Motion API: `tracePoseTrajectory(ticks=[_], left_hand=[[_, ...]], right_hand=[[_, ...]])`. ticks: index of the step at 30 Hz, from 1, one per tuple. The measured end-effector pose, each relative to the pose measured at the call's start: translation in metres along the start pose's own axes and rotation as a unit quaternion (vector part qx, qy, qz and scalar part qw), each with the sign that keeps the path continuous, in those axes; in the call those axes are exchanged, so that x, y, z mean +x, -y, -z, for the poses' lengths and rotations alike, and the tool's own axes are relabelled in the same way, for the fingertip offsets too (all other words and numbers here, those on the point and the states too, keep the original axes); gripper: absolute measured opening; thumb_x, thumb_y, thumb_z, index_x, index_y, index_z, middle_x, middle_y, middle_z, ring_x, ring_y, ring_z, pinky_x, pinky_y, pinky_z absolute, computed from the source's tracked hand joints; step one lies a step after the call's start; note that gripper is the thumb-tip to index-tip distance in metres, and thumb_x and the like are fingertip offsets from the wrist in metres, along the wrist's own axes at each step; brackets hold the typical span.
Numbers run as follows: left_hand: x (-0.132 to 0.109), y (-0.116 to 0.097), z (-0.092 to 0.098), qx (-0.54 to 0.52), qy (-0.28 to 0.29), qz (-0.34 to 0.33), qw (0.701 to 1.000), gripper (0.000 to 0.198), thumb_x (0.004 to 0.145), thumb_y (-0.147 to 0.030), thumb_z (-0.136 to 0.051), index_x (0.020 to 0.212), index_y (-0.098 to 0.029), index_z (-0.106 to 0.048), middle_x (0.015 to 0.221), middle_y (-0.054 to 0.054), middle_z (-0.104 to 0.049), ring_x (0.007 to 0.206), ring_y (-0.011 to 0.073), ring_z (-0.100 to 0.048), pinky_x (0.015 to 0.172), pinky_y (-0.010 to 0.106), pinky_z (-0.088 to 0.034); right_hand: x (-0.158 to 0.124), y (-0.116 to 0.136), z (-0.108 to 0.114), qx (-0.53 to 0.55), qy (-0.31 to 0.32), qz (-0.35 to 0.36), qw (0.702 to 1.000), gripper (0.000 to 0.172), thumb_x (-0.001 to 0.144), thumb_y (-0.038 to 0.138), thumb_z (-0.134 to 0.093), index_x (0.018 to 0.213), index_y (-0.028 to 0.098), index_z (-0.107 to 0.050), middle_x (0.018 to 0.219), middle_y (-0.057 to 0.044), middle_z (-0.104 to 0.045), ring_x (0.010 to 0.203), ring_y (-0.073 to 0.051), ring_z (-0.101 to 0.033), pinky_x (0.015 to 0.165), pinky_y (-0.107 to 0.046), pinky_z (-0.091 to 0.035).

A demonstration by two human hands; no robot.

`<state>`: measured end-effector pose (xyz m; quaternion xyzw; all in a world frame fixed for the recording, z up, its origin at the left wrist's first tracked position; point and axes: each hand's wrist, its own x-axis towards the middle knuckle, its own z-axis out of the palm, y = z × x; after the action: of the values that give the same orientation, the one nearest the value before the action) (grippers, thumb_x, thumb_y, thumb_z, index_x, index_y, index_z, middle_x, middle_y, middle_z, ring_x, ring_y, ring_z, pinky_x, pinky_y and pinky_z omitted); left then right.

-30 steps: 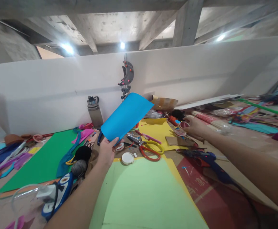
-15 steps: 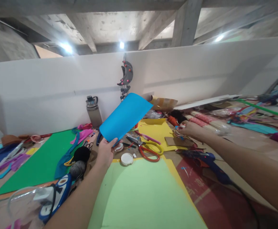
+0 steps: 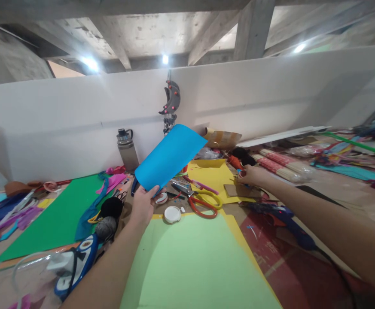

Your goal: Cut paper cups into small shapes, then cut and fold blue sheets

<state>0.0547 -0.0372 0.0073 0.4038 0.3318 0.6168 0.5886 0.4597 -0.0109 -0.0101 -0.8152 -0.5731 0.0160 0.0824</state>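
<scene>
Closest in my view lies a light green sheet (image 3: 200, 262). Past it, my left hand (image 3: 144, 204) pinches the low end of a curled blue sheet (image 3: 171, 159). The long way of it slants up, away and right from those fingers, so that hand is nearer. Farther right, my right hand (image 3: 254, 177) is beside orange yarn (image 3: 234, 162); I can't tell if its fingers grip anything. Behind stands a bottle (image 3: 127, 152).
</scene>
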Motion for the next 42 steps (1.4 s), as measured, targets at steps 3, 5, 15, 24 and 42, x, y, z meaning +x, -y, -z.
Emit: tracePoseTrajectory(ticks=[3, 5, 15, 24, 42], left_hand=[[0.001, 0.001, 0.0, 0.002, 0.001, 0.0, 1.0, 0.052, 0.059, -0.015, -0.081, 0.108, -0.015, -0.062, 0.102, 0.01, -0.072, 0.07, 0.0174, -0.07, 0.056, 0.023, -0.055], [0.001, 0.001, 0.001, 0.003, 0.0, -0.001, 1.0, 0.052, 0.059, -0.016, -0.081, 0.108, -0.015, -0.062, 0.101, 0.01, -0.072, 0.07, 0.0176, -0.07, 0.056, 0.023, -0.054], [0.001, 0.003, 0.003, 0.002, -0.006, 0.001, 1.0, 0.046, 0.059, -0.02, -0.083, 0.1, -0.014, -0.064, 0.093, 0.008, -0.073, 0.07, 0.0182, -0.07, 0.059, 0.025, -0.054], [0.0, 0.001, 0.001, -0.001, -0.011, 0.002, 1.0, 0.048, 0.057, -0.017, -0.083, 0.1, -0.014, -0.063, 0.092, 0.008, -0.073, 0.067, 0.0173, -0.069, 0.058, 0.025, -0.053], [0.002, 0.004, 0.004, 0.007, -0.014, 0.004, 1.0, 0.044, 0.059, -0.019, -0.082, 0.099, -0.014, -0.064, 0.092, 0.008, -0.073, 0.069, 0.0171, -0.069, 0.058, 0.024, -0.052]], right_hand=[[-0.003, 0.005, 0.005, -0.014, 0.024, -0.021, 0.999, 0.051, 0.067, 0.04, -0.067, 0.109, 0.013, -0.061, 0.095, -0.019, -0.07, 0.086, -0.033, -0.068, 0.062, -0.032, -0.046], [-0.001, 0.007, 0.009, 0.001, 0.016, -0.011, 1.0, 0.054, 0.065, 0.038, -0.068, 0.112, 0.012, -0.059, 0.095, -0.018, -0.07, 0.085, -0.032, -0.068, 0.061, -0.032, -0.047], [0.015, 0.038, 0.01, 0.099, -0.053, 0.241, 0.964, 0.07, 0.061, 0.024, -0.072, 0.128, 0.014, -0.054, 0.124, -0.015, -0.062, 0.11, -0.029, -0.061, 0.093, -0.034, -0.048], [0.022, 0.057, 0.009, 0.122, -0.002, 0.237, 0.964, 0.063, 0.06, 0.03, -0.079, 0.121, 0.02, -0.064, 0.114, -0.009, -0.071, 0.098, -0.029, -0.068, 0.084, -0.033, -0.054], [0.017, 0.048, 0.018, 0.163, 0.049, 0.202, 0.965, 0.056, 0.067, 0.042, -0.075, 0.119, 0.023, -0.066, 0.106, -0.006, -0.072, 0.097, -0.027, -0.067, 0.077, -0.029, -0.051]])
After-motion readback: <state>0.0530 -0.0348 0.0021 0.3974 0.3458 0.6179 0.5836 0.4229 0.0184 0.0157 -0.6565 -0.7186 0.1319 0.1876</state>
